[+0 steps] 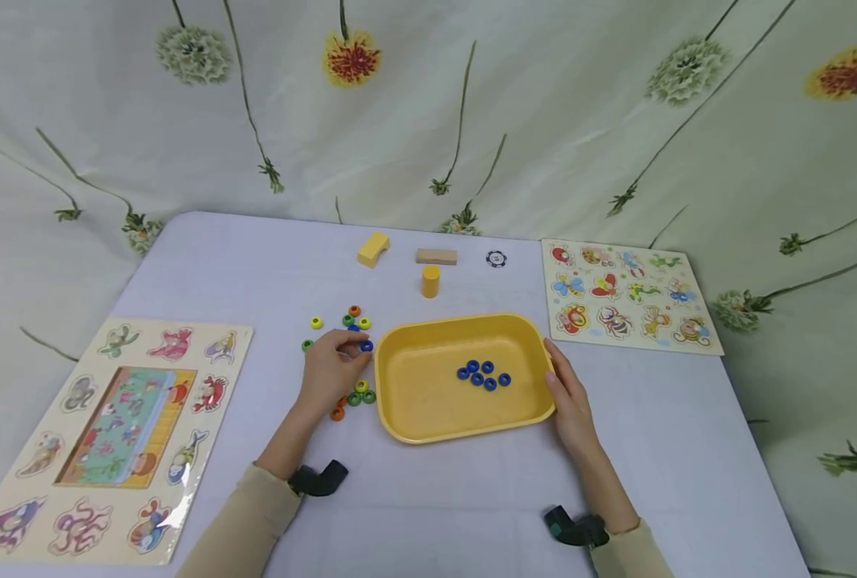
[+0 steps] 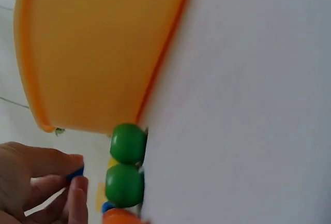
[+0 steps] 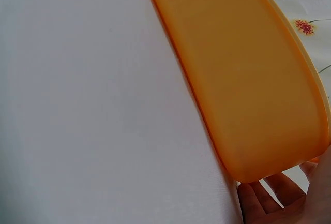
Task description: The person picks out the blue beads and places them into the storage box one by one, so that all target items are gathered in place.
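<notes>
My left hand [image 1: 330, 372] pinches a blue bead [image 1: 367, 346] between thumb and fingertips, just outside the left wall of a yellow tray [image 1: 439, 438]. In the left wrist view the bead [image 2: 76, 173] is mostly covered by the fingers. Loose beads in green, yellow, orange and blue lie around that hand, among them a green bead [image 1: 368, 396] and an orange bead [image 1: 338, 414]. Several blue beads [image 1: 477, 379] lie inside the tray, right of its middle. My right hand [image 1: 573, 399] holds the tray's right end, thumb at the rim and fingers against the outer wall.
Behind the tray stand a yellow cylinder [image 1: 431, 282], a wooden block [image 1: 436, 257], a yellow notched block [image 1: 374, 250] and a round chip [image 1: 497, 258]. A picture puzzle board [image 1: 208, 341] lies at left, and a board of insect pictures [image 1: 631, 299] at back right.
</notes>
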Demonstrator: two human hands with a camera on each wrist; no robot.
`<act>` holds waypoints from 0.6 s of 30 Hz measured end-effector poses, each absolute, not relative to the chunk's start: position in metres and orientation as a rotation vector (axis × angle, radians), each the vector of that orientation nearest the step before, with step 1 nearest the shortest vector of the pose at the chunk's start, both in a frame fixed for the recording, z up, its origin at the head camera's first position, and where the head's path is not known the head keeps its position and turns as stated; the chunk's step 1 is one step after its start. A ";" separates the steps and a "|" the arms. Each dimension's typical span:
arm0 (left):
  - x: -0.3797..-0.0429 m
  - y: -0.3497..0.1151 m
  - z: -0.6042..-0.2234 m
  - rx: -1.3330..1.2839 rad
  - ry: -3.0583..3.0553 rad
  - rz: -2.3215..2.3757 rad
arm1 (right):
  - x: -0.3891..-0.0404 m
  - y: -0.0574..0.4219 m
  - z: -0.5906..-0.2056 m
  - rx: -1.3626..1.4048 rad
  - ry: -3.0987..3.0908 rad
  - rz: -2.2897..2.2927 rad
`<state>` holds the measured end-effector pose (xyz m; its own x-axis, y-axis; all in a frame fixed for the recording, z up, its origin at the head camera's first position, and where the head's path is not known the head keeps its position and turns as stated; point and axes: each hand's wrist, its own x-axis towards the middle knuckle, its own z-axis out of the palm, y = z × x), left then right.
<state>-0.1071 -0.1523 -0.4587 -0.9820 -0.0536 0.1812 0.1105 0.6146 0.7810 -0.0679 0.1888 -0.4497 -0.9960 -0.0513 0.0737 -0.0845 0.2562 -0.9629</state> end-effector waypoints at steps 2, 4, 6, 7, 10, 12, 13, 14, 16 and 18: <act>-0.106 -0.149 -0.443 -0.026 -2.607 -1.359 | -0.068 0.188 -0.450 0.124 -2.473 1.891; -0.104 -0.141 -0.425 -0.058 -2.569 -1.426 | -0.068 0.189 -0.450 0.119 -2.479 1.884; -0.105 -0.131 -0.411 -0.132 -2.558 -1.493 | -0.069 0.189 -0.449 0.121 -2.483 1.878; -0.105 -0.125 -0.405 -0.173 -2.569 -1.518 | -0.069 0.189 -0.449 0.120 -2.484 1.877; -0.110 -0.105 -0.402 -0.302 -2.635 -1.527 | -0.069 0.189 -0.449 0.125 -2.489 1.878; -0.116 -0.091 -0.407 -0.369 -2.709 -1.477 | -0.069 0.189 -0.449 0.128 -2.487 1.884; -0.119 -0.084 -0.411 -0.395 -2.749 -1.456 | -0.069 0.189 -0.449 0.131 -2.485 1.887; -0.122 -0.077 -0.415 -0.426 -2.792 -1.428 | -0.069 0.189 -0.449 0.133 -2.482 1.890; -0.127 -0.066 -0.424 -0.492 -2.890 -1.361 | -0.068 0.189 -0.450 0.136 -2.472 1.899; -0.131 -0.058 -0.431 -0.563 -2.974 -1.284 | -0.068 0.188 -0.451 0.144 -2.466 1.906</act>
